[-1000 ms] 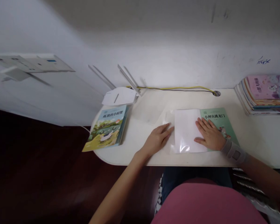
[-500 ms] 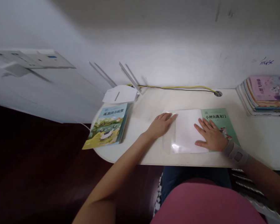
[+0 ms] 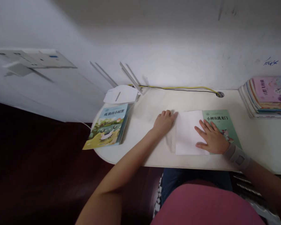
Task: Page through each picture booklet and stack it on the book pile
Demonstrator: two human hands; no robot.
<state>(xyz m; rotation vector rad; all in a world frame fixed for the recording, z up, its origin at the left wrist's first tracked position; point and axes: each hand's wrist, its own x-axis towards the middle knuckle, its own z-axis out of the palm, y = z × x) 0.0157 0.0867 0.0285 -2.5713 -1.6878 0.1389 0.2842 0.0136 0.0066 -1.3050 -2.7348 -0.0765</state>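
A green-covered book lies on the white desk, with a white sheet or flap spread to its left. My right hand presses flat across the border between them, fingers spread. At the flap's upper left corner is my left hand. Its fingers are curled, and one digit reaches to the corner. Below that hand a strip of clear plastic film stands slightly raised along the flap's left edge. The left hand seems to grip this film, though the contact is partly hidden.
Left on the desk, a book with a crab on its cover overhangs the rounded edge. Behind it sits a white router with antennas. Yellow and black cables run along the wall to a hole. A stack of books stands at right.
The fingers of my left hand have curled in from lying flatter. The plastic film's left edge has lifted, and the glare on the white flap is gone. My right hand stays put.
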